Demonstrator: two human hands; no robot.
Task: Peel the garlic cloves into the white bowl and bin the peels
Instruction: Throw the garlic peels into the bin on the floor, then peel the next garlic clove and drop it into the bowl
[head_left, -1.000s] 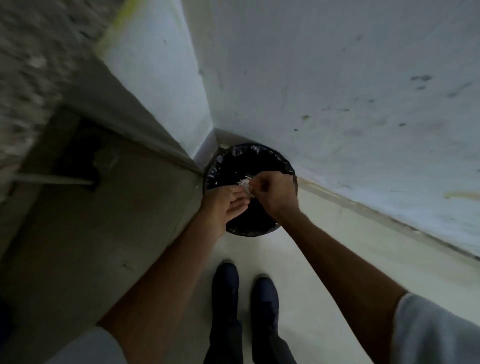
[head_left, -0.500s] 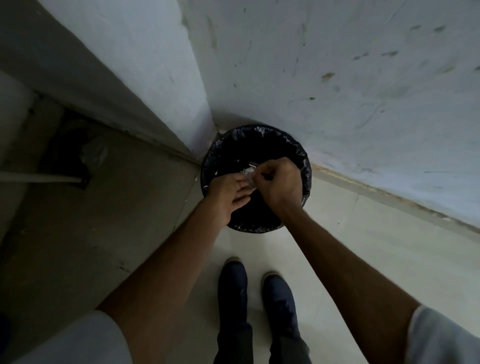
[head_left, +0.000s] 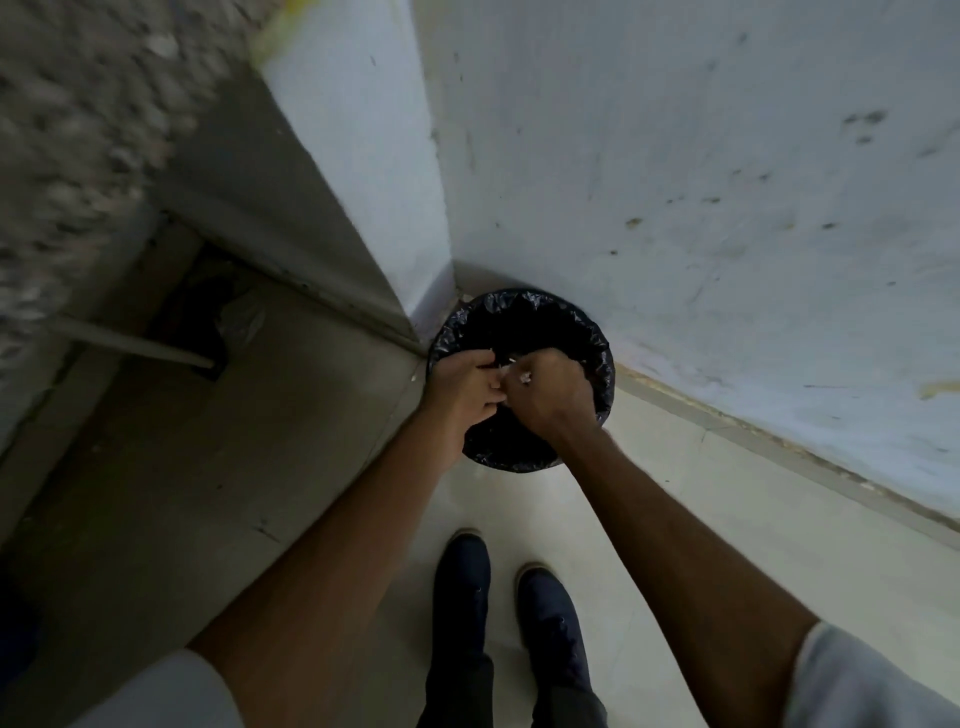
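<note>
Garlic peels (head_left: 524, 378) pinched in narrow grip of right hand (head_left: 550, 395), directly above black-lined bin (head_left: 597, 338); left hand (head_left: 465, 387) touching it, fingers curled, hold not discernible. Straight drop judged enough.

Nothing to read at this moment: no lettering, label, brand or number shows on the black bin (head_left: 598, 347), the pale walls (head_left: 675, 182), the floor (head_left: 701, 519) or the dark shoes (head_left: 462, 577).
</note>
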